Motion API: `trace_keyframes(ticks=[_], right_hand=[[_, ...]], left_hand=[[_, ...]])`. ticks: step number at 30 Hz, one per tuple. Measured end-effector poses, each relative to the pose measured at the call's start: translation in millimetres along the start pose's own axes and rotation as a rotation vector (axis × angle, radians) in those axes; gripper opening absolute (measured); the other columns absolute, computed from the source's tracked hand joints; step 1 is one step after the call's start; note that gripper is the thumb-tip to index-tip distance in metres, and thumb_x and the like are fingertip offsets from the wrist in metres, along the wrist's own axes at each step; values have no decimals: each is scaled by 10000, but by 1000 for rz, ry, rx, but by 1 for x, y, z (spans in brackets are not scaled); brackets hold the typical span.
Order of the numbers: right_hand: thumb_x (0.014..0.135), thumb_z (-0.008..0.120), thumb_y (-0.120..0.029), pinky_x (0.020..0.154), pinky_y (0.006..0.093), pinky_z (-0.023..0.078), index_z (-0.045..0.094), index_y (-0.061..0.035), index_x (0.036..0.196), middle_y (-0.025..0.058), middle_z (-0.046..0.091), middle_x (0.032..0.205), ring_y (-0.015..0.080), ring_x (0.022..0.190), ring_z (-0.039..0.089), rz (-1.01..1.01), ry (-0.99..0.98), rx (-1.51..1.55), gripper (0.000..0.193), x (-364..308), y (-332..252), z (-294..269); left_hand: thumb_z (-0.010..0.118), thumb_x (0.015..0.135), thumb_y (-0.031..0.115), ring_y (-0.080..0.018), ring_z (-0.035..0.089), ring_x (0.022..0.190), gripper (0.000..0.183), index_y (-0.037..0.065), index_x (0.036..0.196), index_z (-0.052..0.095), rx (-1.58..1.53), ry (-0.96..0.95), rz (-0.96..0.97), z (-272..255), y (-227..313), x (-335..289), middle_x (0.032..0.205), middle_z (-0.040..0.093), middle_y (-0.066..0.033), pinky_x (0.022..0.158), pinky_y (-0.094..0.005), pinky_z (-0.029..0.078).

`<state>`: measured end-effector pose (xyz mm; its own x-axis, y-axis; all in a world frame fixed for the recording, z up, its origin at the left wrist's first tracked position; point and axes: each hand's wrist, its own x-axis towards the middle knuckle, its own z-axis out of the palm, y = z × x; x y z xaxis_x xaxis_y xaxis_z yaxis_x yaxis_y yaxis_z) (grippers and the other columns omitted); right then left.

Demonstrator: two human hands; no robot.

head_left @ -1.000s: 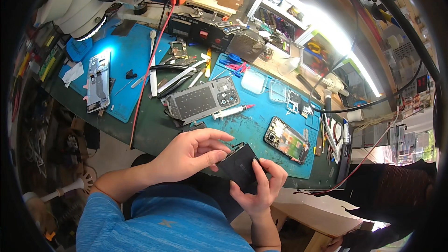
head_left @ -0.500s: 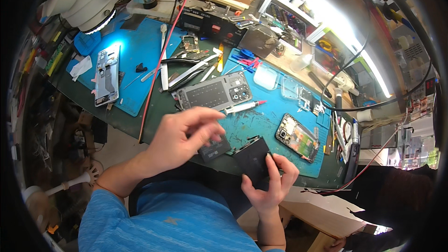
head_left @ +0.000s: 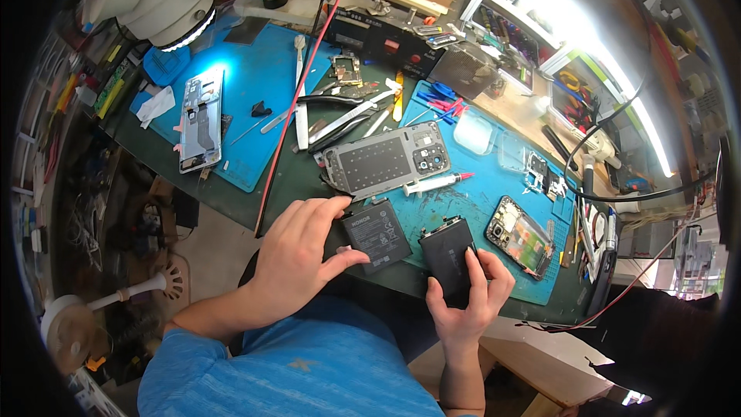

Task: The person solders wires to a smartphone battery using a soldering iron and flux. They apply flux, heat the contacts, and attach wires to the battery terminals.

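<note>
My left hand (head_left: pixel 301 251) is at the left side of a black phone battery (head_left: pixel 378 233) with pale printing. Its fingers reach the far left corner and its thumb meets the near left edge, so the hand spans that side. My right hand (head_left: pixel 472 293) grips a second, plain black battery (head_left: pixel 448 253) by its right side, thumb at the near edge and fingertips on top. This one is tilted over the table's front edge, with small connectors along its far end. Beyond both batteries lies a grey phone back frame (head_left: pixel 380 161), camera rings at its right end.
A syringe (head_left: pixel 436 184) rests on the blue mat (head_left: pixel 475 177). To the right lies an opened phone (head_left: pixel 521 235); on the left, a silver phone frame (head_left: pixel 202 120) sits under the microscope (head_left: pixel 174 19). Tweezers and pliers (head_left: pixel 340 125) lie behind. A red cable (head_left: pixel 297 96) crosses the bench.
My left hand has come down from above the printed battery to its left side, uncovering its face. My right hand still grips the plain battery. The whole view has shifted slightly.
</note>
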<state>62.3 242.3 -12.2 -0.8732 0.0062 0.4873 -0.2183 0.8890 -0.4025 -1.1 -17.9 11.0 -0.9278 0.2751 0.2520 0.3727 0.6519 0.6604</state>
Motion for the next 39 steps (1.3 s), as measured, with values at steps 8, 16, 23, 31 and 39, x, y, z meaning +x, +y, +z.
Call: trace_keyframes(ticks=[8,16,23,31,39], right_hand=[[675,880,-189,960,451,468,678,16,1235,173,578,1258,344,1141,526,33,-34,30,630,8,-14,4],[661,873,-170,970,448,459,681,21,1225,176,583,1247,341,1144,525,38,-3,30,626,5,-5,3],[681,879,-214,948,450,469,682,-1,1230,170,581,1255,337,1131,532,5,18,36,621,5,-3,3],[733,863,-358,871,436,475,695,-46,1195,146,600,1214,317,1060,552,-138,88,34,582,-3,-9,-3],[754,846,-389,841,412,488,710,-77,1159,117,604,1208,306,1041,554,-183,52,58,529,-10,-12,-8]], left_hand=[[878,750,297,-301,586,984,851,7,1445,482,-26,-71,-27,1,0,-4,1115,616,-126,869,-415,473],[879,748,284,-311,572,1007,901,-1,1485,445,-50,-69,-7,2,-2,-2,1125,608,-127,888,-422,461],[873,777,305,-299,563,1047,840,14,1464,487,-77,-5,-1,6,1,-4,1146,605,-106,947,-433,449],[689,986,68,-111,691,822,288,-11,1261,656,-885,-184,-204,13,26,18,989,722,-90,695,-254,571],[690,983,33,-122,680,1033,282,-9,1254,623,-1259,-458,-418,15,15,23,1125,708,-85,814,-244,569]])
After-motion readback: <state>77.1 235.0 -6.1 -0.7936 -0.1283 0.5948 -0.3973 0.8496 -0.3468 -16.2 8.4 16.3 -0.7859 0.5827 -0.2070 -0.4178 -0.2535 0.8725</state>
